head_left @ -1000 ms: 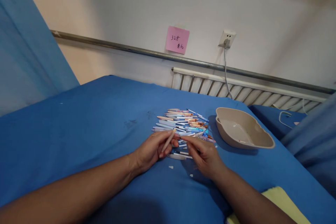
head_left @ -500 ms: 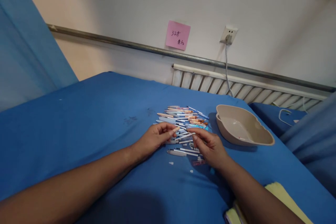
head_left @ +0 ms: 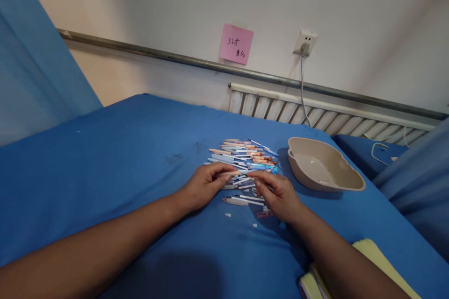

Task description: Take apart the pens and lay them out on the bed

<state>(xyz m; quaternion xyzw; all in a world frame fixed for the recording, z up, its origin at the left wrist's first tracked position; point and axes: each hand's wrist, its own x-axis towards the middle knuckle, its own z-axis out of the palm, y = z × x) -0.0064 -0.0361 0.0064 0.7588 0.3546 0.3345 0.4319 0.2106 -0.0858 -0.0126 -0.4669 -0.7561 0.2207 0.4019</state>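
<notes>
Between finger and thumb of my left hand (head_left: 204,185) is a slim, pale pen barrel (head_left: 234,174) with a yellowish end pointing right. My right hand (head_left: 279,195) pinches a thin pen refill, mostly covered by the fingers; its end meets the barrel's end between the hands. Under and beyond both hands lies a heap of pens (head_left: 220,159) in blue, orange and grey, mixed with white refills (head_left: 248,199). A grey pen (head_left: 234,201) lies nearer to me, with small white bits (head_left: 228,215) beside it.
To the right of the pens stands a beige plastic basin (head_left: 315,173) on the blue sheet (head_left: 140,149). Yellow folded cloth (head_left: 382,261) lies by my right forearm. Behind are a radiator (head_left: 277,107), a metal rail (head_left: 168,58), a plugged-in cable (head_left: 302,79) and a pink note (head_left: 236,44).
My hands have come closer together, and the refill in the right hand now meets the barrel in the left. The whole view has shifted slightly.
</notes>
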